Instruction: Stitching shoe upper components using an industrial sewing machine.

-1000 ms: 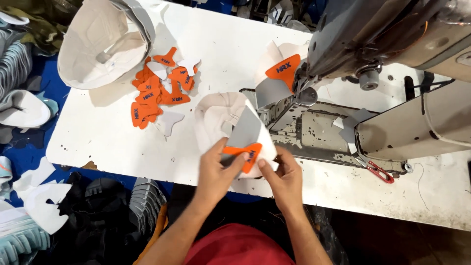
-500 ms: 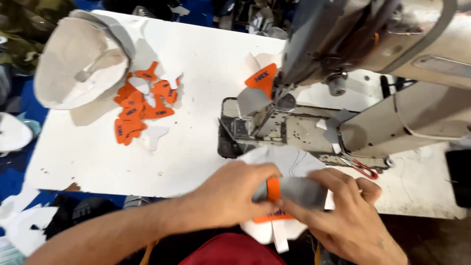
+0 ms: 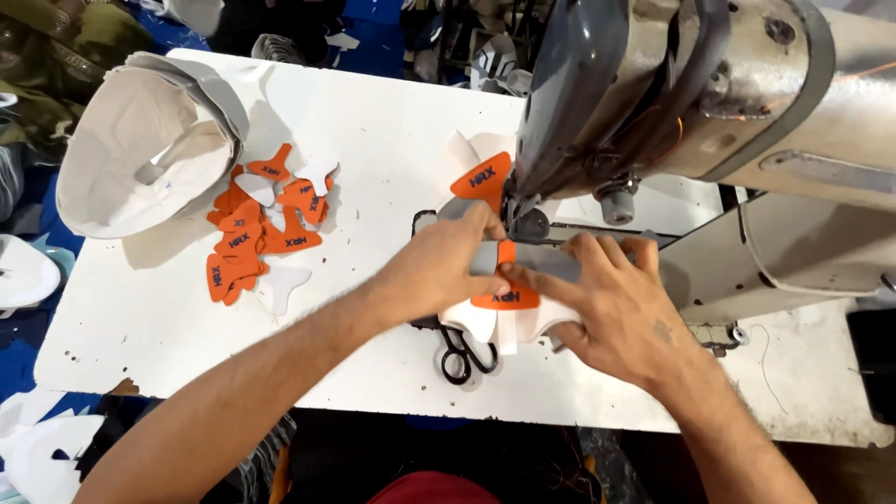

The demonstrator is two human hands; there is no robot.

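At the far left edge of the white table (image 3: 373,140) lies a stack of pale fabric shoe uppers (image 3: 140,159), curved like a shallow bowl. Just right of it sits a loose heap of flat orange patches (image 3: 257,238) with a few white cut pieces among them; bare tabletop lies open near and far of the heap. At the middle, the left hand (image 3: 439,271) presses flat, fingers spread, on a layered piece (image 3: 509,299) of white, grey and orange material. Black scissors (image 3: 462,355) lie half under that piece. The right hand (image 3: 621,308) pins the same piece from the right, fingertips close to the left hand's. The piece sits under the grey metal sewing machine (image 3: 672,103), which fills the right side.
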